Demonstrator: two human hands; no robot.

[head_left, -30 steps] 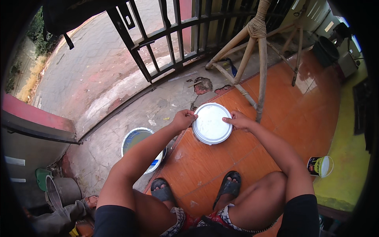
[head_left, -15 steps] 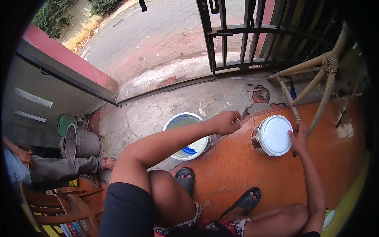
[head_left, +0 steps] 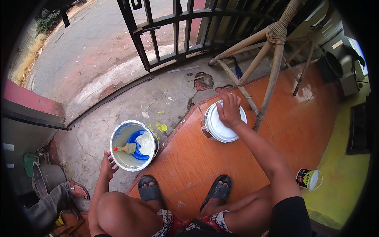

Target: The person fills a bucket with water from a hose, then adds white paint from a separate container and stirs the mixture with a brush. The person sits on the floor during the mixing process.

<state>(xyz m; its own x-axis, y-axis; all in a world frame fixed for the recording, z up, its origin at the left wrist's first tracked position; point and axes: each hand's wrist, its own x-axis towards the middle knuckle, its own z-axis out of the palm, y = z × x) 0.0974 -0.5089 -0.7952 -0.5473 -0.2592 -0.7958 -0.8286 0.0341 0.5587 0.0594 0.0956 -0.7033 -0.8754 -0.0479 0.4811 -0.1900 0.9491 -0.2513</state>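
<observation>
On the concrete at left stands an open white bucket with paint smears on its walls. Inside it are a blue container with white paint and a brush with pale bristles and a red handle tip. Close against the bucket's near left side is my left hand, fingers apart and holding nothing; whether it touches the wall I cannot tell. A white pail with a lid stands on the orange tiles. Over that lid lies my right hand, fingers stretched toward the far rim, thumb apart.
A bamboo stand rises beyond the lidded pail, before a black metal gate. Right of my knee is a small paint can. At left are a grey bucket and another person's sandalled foot. Yellow paint spots mark the concrete.
My left hand has drawn back from near the lidded pail to the open bucket. The right hand has shifted from the lid's right edge onto its top. The view has turned right.
</observation>
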